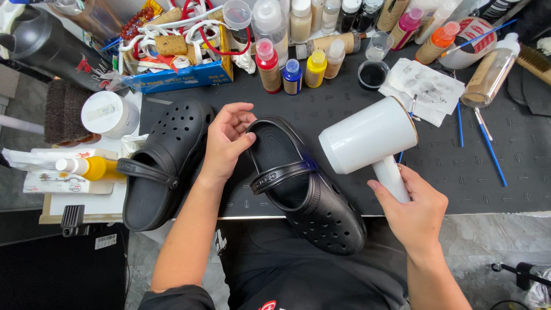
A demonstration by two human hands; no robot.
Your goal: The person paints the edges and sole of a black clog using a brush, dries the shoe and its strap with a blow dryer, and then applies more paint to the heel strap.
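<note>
- Gripping the heel rim of a black clog [304,189], the left hand [225,143] pinches it at table centre.
- Right hand [414,212], at four o'clock, is wrapped tight round a white dryer [370,138] aimed at that clog.
- Second clog [163,166] lies at nine o'clock.

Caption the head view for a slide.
Left hand steadies a black perforated foam clog on a dark work mat; right hand aims a white handheld blower.
</note>
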